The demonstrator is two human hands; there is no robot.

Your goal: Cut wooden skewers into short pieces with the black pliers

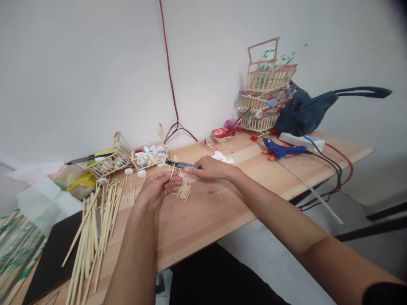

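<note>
pinching a thin wooden stick (172, 171), the left hand (159, 187) holds it by a dark pliers-like tool (183, 164) clasped in the right hand (211, 168), above short sticks (184, 191) between the back and front edges of the wooden table (203, 228).

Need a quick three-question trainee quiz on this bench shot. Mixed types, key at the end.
1. Which hand grips the slim dark metal hand tool?
2. True or false: the blue plastic glue gun lies to the right of the small pale bowl smeared with red.
3. Fill in: ____ lie partly across the flat black board.

Key:
1. The right hand.
2. True.
3. Long pale wooden sticks.
</note>
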